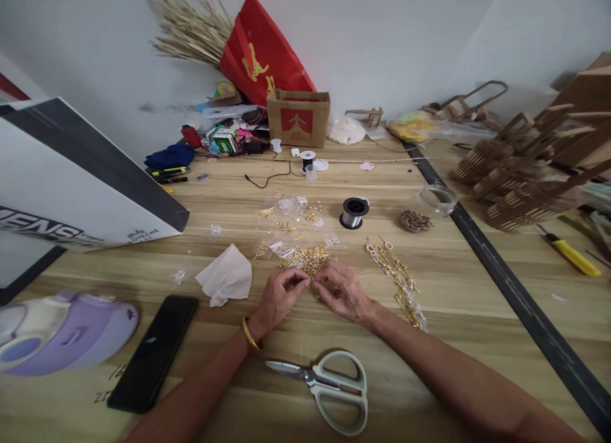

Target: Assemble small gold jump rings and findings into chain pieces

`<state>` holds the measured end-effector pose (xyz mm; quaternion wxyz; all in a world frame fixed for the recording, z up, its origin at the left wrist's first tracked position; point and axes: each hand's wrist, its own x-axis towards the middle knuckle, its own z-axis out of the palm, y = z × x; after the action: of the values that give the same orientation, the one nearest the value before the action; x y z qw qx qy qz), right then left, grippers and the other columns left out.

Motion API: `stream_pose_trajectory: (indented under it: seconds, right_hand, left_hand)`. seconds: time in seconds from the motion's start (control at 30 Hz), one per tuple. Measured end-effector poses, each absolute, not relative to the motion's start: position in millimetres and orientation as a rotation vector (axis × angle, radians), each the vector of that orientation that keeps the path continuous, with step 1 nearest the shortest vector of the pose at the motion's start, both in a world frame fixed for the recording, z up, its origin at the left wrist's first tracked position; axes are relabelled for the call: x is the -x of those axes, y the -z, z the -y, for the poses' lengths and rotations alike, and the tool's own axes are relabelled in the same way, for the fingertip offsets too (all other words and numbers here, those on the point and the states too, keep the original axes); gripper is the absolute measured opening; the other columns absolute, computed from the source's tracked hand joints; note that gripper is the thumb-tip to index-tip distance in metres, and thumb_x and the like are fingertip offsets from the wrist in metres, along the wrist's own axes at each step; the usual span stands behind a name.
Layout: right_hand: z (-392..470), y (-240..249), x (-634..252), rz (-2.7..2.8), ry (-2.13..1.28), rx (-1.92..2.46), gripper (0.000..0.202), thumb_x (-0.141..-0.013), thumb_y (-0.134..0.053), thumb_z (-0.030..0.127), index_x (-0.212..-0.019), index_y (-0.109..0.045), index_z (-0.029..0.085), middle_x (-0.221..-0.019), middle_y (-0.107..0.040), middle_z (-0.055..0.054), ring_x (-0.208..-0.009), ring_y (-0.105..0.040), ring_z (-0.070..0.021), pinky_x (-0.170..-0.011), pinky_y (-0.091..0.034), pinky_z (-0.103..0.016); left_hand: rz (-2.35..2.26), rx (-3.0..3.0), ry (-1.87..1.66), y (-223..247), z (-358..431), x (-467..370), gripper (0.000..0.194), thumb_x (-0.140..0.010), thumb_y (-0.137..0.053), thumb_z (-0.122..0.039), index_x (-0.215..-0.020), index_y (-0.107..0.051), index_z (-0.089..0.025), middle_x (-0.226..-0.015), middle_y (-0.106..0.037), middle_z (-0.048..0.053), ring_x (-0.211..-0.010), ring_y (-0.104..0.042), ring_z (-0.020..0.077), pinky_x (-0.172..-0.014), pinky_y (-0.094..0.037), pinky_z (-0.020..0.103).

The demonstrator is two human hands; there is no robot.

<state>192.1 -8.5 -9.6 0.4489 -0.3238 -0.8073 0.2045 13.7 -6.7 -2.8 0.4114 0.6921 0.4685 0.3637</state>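
Observation:
My left hand and my right hand meet fingertip to fingertip over the table's middle. Both are pinched closed; whatever lies between the fingers is too small to name. Just beyond them spreads a pile of gold and silver beads, with small plastic bags of parts behind it. Right of my right hand lie finished-looking strands of gold and clear beads. White-handled scissors rest nearer me, blades pointing left. A spool of thin wire stands behind the pile.
At left are a folded tissue, a black phone, a purple-and-white object and a large box. A jar of beads, small woven baskets and a yellow-handled tool are at right. A paper bag stands behind.

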Motion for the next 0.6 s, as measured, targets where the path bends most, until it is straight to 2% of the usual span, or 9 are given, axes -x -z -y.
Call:
stream_pose_trajectory:
  seconds: [0.6]
  right_hand:
    - [8.9,12.7,-191.3,2.005,-0.495,0.819,0.005,-0.087,-0.050,0.017,-0.083,-0.052,0.019,-0.075,-0.057,-0.004,-0.068,-0.053,-0.0152,-0.062,-0.044,-0.027]
  left_hand:
    - [-1.199,-1.796,-0.929,0.4,8.0,-13.7,0.011,-0.080,-0.056,-0.021,-0.075,-0.063,-0.014,-0.073,-0.066,0.004,-0.069,-0.060,0.0139,-0.065,-0.047,0.022]
